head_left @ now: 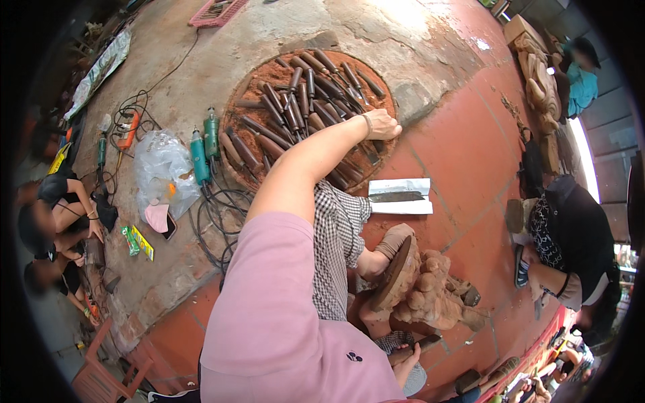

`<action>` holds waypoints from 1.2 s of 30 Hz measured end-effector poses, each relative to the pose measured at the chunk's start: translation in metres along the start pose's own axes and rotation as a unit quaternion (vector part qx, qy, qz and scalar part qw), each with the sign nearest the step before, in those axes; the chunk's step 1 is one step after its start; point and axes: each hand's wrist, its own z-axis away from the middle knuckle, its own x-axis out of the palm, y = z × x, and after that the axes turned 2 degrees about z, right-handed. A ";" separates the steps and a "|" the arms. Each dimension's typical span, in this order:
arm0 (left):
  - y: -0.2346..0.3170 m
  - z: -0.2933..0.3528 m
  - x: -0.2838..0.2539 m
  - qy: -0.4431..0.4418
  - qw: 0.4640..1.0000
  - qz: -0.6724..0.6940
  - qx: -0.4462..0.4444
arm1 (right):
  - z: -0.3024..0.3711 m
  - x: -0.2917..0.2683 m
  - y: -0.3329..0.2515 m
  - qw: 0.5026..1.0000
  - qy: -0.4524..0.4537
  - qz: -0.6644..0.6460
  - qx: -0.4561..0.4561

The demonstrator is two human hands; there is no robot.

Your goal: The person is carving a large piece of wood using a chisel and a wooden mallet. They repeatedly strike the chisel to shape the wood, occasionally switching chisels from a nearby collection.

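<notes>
We look down at our right hand (383, 125) stretched over a round tray (245, 87) of reddish sawdust holding several dozen wood-handled chisels (306, 91), too many to count; its fingers rest on them, whether clenched we cannot tell. Our left hand (406, 359) grasps one dark tool handle (423, 344) beside one wooden carving (430, 289). Two green power tools (205, 144) lie left of the tray

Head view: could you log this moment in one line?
left hand: reaching among chisels | right hand: gripping mallet handle | wood carving: between legs
</notes>
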 end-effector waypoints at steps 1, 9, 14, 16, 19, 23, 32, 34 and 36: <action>0.000 -0.003 -0.002 0.007 1.000 -0.001 -0.014 | 0.001 -0.001 -0.003 1.000 0.000 0.005 0.001; -0.037 -0.008 -0.065 0.470 0.799 0.271 -0.259 | -0.007 -0.002 0.000 1.000 -0.014 -0.021 -0.015; -0.042 0.010 -0.091 0.383 0.488 0.727 -0.294 | 0.000 -0.001 0.000 1.000 -0.005 0.002 -0.031; -0.041 0.016 -0.087 0.367 0.464 0.750 -0.295 | 0.001 0.000 -0.001 1.000 0.000 0.005 -0.019; -0.042 0.020 -0.081 0.338 0.421 0.798 -0.266 | -0.013 -0.011 0.001 1.000 -0.016 -0.014 0.012; -0.043 0.024 -0.075 0.298 0.389 0.846 -0.208 | 0.004 0.005 -0.001 1.000 -0.010 -0.019 0.000; -0.039 0.025 -0.074 0.243 0.427 0.843 -0.220 | 0.006 0.006 -0.002 1.000 0.002 -0.010 -0.001; -0.030 0.022 -0.070 0.260 0.478 0.782 -0.304 | 0.000 0.002 0.001 1.000 0.000 -0.018 0.001; -0.027 0.019 -0.059 0.250 0.556 0.688 -0.393 | 0.000 0.000 0.000 1.000 -0.003 -0.011 0.009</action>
